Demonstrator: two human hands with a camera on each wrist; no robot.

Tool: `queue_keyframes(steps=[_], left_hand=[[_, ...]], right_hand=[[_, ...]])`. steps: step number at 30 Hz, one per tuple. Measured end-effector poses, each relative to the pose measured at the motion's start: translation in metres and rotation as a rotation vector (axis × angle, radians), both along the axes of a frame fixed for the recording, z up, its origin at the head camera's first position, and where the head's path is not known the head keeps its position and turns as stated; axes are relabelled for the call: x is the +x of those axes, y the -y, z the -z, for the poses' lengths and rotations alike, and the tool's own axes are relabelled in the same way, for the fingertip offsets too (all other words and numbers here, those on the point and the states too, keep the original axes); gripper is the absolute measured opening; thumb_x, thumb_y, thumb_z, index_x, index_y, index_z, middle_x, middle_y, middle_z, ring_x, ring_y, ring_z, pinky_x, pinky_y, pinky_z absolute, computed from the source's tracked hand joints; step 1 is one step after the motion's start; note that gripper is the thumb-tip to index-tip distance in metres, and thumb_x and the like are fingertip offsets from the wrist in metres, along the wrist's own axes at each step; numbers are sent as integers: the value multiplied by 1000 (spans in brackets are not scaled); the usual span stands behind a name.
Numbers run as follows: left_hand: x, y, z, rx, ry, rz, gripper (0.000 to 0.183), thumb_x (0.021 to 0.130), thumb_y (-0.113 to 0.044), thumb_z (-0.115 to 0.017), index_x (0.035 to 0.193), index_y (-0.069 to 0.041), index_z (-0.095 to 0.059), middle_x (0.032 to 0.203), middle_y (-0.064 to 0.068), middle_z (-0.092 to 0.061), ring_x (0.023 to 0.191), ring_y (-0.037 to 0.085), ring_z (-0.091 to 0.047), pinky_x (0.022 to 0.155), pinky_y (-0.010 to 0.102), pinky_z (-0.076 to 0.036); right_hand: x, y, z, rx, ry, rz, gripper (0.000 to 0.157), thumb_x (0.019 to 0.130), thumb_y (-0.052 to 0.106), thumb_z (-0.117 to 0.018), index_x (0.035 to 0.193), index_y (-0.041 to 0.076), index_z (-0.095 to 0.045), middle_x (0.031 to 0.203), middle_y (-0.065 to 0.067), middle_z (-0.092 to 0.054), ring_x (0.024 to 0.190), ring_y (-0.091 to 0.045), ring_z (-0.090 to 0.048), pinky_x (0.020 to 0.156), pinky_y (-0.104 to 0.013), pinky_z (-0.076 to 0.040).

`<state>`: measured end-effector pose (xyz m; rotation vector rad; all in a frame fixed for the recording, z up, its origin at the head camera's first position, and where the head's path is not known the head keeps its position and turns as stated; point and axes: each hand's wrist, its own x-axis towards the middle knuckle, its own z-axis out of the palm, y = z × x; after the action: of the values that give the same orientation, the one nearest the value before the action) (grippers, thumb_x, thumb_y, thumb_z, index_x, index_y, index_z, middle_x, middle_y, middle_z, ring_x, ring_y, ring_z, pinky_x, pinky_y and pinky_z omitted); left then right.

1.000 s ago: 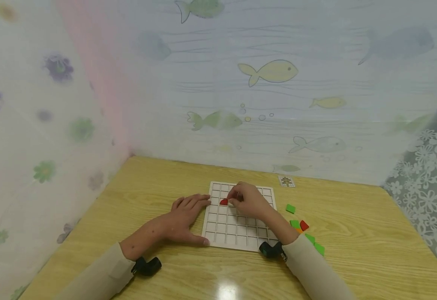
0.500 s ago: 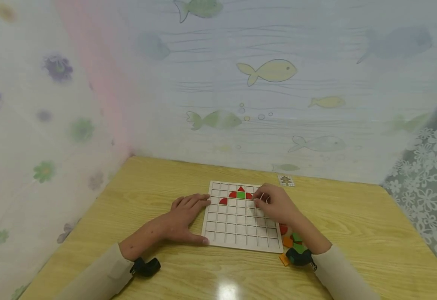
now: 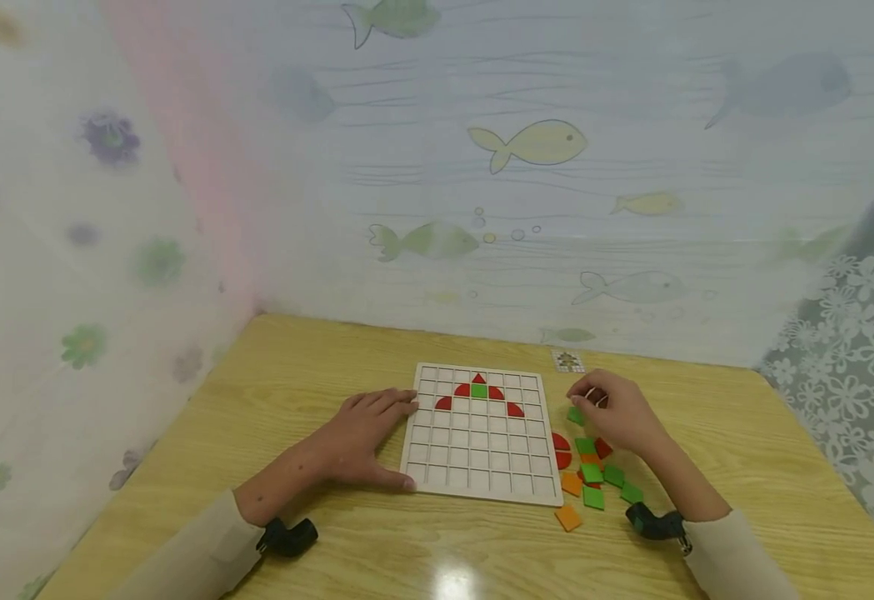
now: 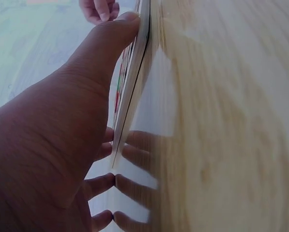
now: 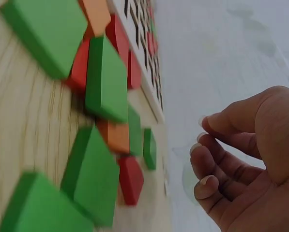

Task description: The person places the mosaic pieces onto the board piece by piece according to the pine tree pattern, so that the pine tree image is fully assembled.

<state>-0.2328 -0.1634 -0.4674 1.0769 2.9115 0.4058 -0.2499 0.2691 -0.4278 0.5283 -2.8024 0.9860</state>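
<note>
A pale wooden grid board (image 3: 485,454) lies flat on the table. In its upper cells sit a red triangle (image 3: 478,378), a green square tile (image 3: 478,391) below it, and several red quarter-circle tiles (image 3: 515,409) on both sides. My left hand (image 3: 365,442) rests on the table with fingers and thumb touching the board's left edge. My right hand (image 3: 616,408) hovers right of the board, beside and just over a lone green tile (image 3: 575,415). Its fingers (image 5: 202,157) are loosely bent, thumb apart from the fingertips, with nothing held in the right wrist view.
Loose green tiles (image 3: 593,497), orange tiles (image 3: 567,518) and red tiles (image 3: 561,451) lie in a loose heap along the board's right side, some overlapping. A small pattern card (image 3: 568,361) lies near the back wall. Printed curtains (image 3: 407,292) stand behind the table.
My right hand has moved right from the board's upper left, across to the loose tiles beyond its right edge. A red tile is now visible in the board's right part. My left hand has stayed put.
</note>
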Motion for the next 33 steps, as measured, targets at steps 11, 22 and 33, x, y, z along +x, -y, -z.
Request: queue_keyframes(steps=[11, 22, 33], left_hand=[[2, 0, -4, -1, 2, 9, 117, 78, -92, -64, 164, -17, -41, 173, 3, -32, 159, 32, -30, 124, 60, -26], [2, 0, -5, 4, 0, 12, 115, 78, -90, -65, 163, -17, -42, 172, 3, -32, 158, 32, -31, 124, 60, -27], [3, 1, -5, -1, 3, 12, 117, 78, -91, -64, 164, -16, -41, 173, 4, -31, 158, 32, -30, 124, 60, -27]], right_hand=[[-11, -30, 14, 63, 36, 18, 10, 99, 8, -74, 108, 5, -78, 101, -6, -73, 85, -19, -67, 73, -32, -57], [-14, -38, 22, 54, 88, -23, 16, 97, 17, -80, 110, 8, -78, 103, -4, -72, 87, -17, -65, 75, -32, -56], [-12, -34, 22, 45, 129, -106, 15, 96, 13, -80, 108, 7, -72, 103, -6, -63, 80, -16, -56, 69, -30, -51]])
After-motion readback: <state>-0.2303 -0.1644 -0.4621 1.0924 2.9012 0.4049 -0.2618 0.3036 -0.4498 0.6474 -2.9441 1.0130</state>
